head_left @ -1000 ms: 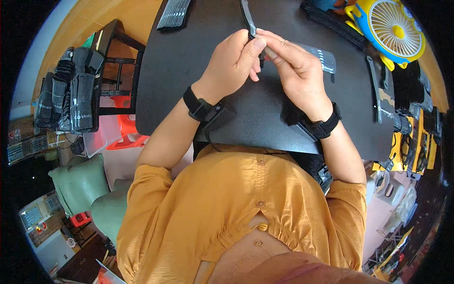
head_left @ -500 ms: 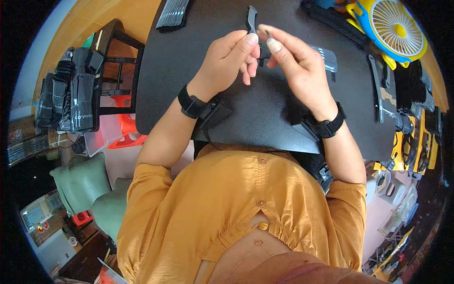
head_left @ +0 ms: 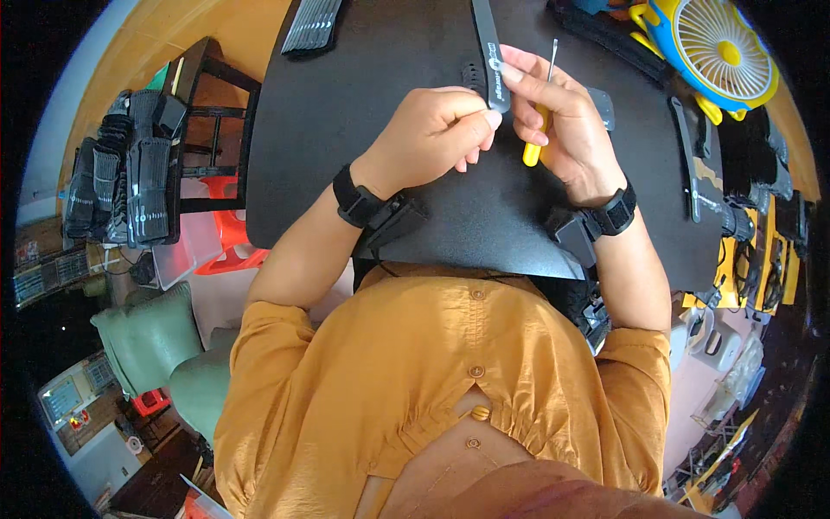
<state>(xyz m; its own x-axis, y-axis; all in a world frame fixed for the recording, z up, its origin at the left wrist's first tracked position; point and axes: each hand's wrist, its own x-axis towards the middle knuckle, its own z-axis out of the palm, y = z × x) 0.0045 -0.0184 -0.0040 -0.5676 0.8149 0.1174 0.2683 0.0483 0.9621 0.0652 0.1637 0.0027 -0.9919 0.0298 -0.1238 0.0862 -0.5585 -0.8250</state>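
A long flat black strap (head_left: 486,39) with pale markings rises away from me over the table. Its near end is pinched in my left hand (head_left: 437,130), whose fingers are closed. My right hand (head_left: 562,117) grips the strap's edge between thumb and forefinger. Curled in the same hand's other fingers is a screwdriver (head_left: 533,149) with a yellow handle, its thin metal shaft pointing away from me. Beside the strap, a short black piece with a row of slots (head_left: 472,78) shows just beyond my left hand; I cannot tell whether it is joined to the strap.
A stack of black strips (head_left: 313,24) lies at the table's far left. A blue and yellow fan (head_left: 726,56) stands at the far right, with loose black strips (head_left: 683,151) nearer. Bundled black strips (head_left: 149,186) sit on a stand to the left of the dark table (head_left: 346,95).
The strap has been turned and more of its length shows, markings upward. My right hand now touches it, and the yellow screwdriver has come into sight there. My left hand has shifted nearer.
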